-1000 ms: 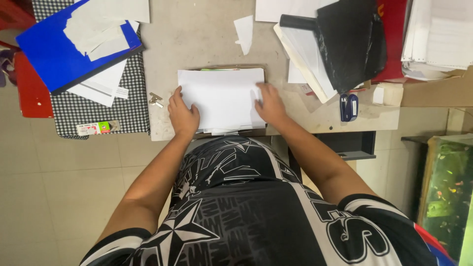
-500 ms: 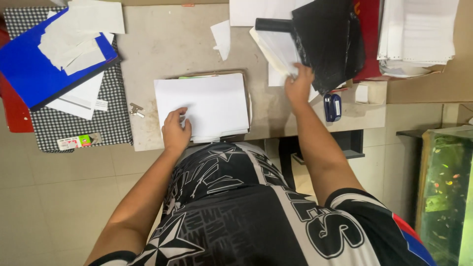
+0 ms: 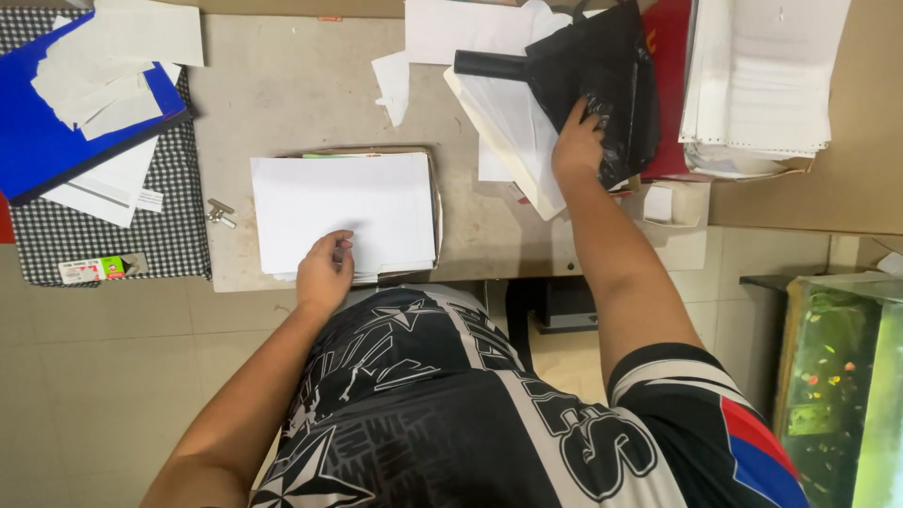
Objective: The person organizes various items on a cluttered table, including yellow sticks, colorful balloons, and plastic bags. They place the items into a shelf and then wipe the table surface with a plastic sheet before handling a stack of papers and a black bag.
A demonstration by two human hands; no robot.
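Observation:
A stack of white paper sheets (image 3: 357, 202) lies on the grey table (image 3: 282, 94) straight in front of me. My left hand (image 3: 324, 273) rests on the stack's near edge with its fingers curled on the top sheet. My right hand (image 3: 576, 146) is stretched out to the far right. Its fingers dig into a crumpled black plastic bag (image 3: 607, 80). The bag lies on a tilted pile of white pages (image 3: 508, 127), and a black tube-like end (image 3: 489, 63) sticks out of it to the left.
A blue folder (image 3: 38, 141) covered with paper scraps lies on a checked cloth (image 3: 174, 207) at the left. Small metal clips (image 3: 219, 213) sit beside the stack. A red folder (image 3: 670, 94) and a thick paper pile (image 3: 752, 75) are at the right, a fish tank (image 3: 847, 376) at the lower right.
My right hand left the paper stack, went up to the right and now has its fingers in the black bag. My left hand slid from the stack's left side to its near edge.

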